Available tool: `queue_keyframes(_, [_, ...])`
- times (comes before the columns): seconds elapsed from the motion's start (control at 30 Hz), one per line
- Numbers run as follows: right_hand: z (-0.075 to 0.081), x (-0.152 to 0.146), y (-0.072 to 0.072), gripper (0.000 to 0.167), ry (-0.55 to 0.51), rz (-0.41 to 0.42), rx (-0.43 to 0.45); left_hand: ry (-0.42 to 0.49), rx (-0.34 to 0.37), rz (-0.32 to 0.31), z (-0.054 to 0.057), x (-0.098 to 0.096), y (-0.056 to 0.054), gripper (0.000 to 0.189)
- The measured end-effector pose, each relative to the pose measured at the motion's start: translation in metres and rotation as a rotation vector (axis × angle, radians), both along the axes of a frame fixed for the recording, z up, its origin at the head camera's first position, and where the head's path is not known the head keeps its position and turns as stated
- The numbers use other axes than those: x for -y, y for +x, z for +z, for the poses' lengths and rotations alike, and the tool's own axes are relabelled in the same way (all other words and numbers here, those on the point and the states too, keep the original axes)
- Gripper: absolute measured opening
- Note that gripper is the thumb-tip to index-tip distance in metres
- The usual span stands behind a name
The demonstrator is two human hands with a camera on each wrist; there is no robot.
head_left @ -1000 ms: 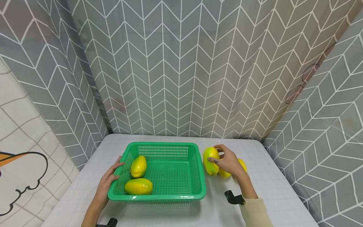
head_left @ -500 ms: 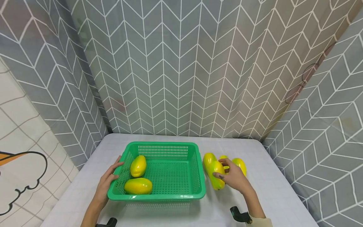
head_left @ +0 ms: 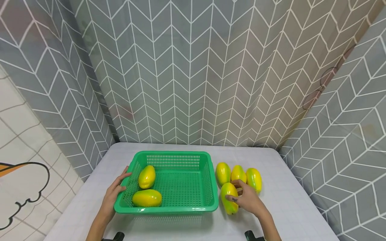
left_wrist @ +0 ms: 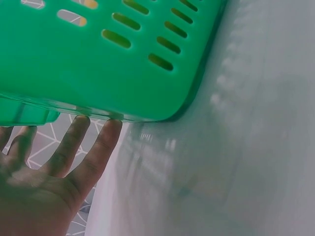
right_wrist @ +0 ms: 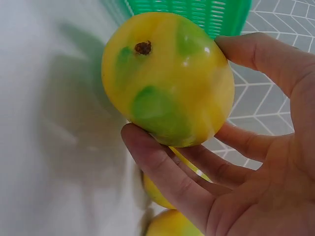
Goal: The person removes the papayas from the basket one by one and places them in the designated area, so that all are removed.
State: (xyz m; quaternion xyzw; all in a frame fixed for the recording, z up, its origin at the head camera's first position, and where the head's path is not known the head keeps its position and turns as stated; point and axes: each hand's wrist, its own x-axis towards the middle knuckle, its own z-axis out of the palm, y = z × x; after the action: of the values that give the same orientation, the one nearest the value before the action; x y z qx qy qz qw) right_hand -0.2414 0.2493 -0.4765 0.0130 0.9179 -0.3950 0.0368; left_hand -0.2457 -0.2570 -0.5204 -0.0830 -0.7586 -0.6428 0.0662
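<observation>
A green plastic basket (head_left: 187, 209) stands on the table, with two yellow papayas inside: one upright papaya (head_left: 147, 176) and one lying papaya (head_left: 147, 197) along the near left. My left hand (head_left: 110, 197) touches the basket's left rim; in the left wrist view its extended fingers (left_wrist: 98, 152) meet the basket edge. Right of the basket, my right hand (head_left: 248, 199) holds a yellow-green papaya (right_wrist: 167, 83) between thumb and fingers, its brown stem spot facing the wrist camera. Behind it, three more papayas lie in a row: left (head_left: 223, 173), middle (head_left: 238, 174) and right (head_left: 254, 179).
The table (head_left: 289, 201) has a white cover. Grey patterned curtains (head_left: 193, 83) enclose it at the back and sides, and a white printed panel (head_left: 24, 167) hangs at the left. Black camera mounts (head_left: 251, 236) sit at both wrists.
The right hand has drawn its papaya toward the near edge, away from the others, so three papayas behind it show more fully. The left hand and basket stay in place.
</observation>
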Motion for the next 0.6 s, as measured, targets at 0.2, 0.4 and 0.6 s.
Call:
queue_keyframes(0.2, [-0.009, 0.0026, 0.0014, 0.068, -0.025, -0.008, 0.017, 0.001, -0.006, 0.005, -0.0012, -0.0004, -0.0001, 0.051])
queue_keyframes(0.4, [-0.0085, 0.0038, 0.0025, 0.068, -0.036, -0.007, 0.016, 0.009, 0.001, 0.001, -0.0005, -0.001, 0.0012, 0.051])
queue_keyframes(0.6, [-0.0092, 0.0037, 0.0021, 0.068, -0.036, -0.004, 0.006, 0.008, 0.004, 0.003, -0.0001, -0.0012, 0.0008, 0.051])
